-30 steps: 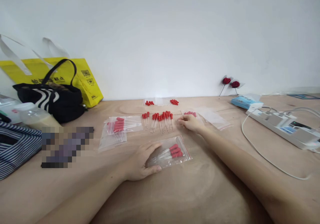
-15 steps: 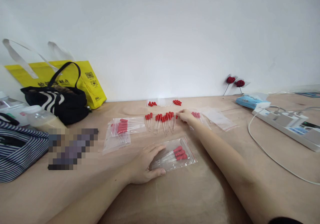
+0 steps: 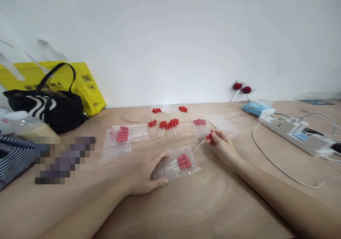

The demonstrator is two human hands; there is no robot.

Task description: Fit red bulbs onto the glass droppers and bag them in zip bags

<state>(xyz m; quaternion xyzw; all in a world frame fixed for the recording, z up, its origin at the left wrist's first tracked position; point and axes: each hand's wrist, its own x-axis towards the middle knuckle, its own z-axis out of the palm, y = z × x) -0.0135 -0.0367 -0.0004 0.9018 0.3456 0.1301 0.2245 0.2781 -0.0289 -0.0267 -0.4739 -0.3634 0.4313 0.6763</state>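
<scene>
My left hand point(image 3: 145, 175) lies with thumb and fingers spread around the left end of a clear zip bag point(image 3: 195, 162), touching it. Inside the bag are several glass droppers with red bulbs point(image 3: 185, 164). Pinched by its red bulb in my right hand point(image 3: 223, 146) is one dropper point(image 3: 201, 144), its glass tip pointing down-left near the bag's right edge. Behind the bag, a row of loose red-bulbed droppers point(image 3: 167, 127) rests on the table. Filled bags lie to the left point(image 3: 122, 135) and to the right point(image 3: 199, 123) of that row.
Red bulbs in a bag point(image 3: 167, 108) lie by the wall. At the left are a yellow bag point(image 3: 92, 86), black bag point(image 3: 64, 111), bottle point(image 3: 23, 125) and striped bag point(image 3: 16, 157). A power strip point(image 3: 298, 136), cables, tissue pack point(image 3: 257, 108) and two roses point(image 3: 238, 86) are at the right.
My right hand has come from the loose row toward the front right, carrying one dropper to the bag's right edge. My left hand stays at the bag. The view has shifted slightly right.
</scene>
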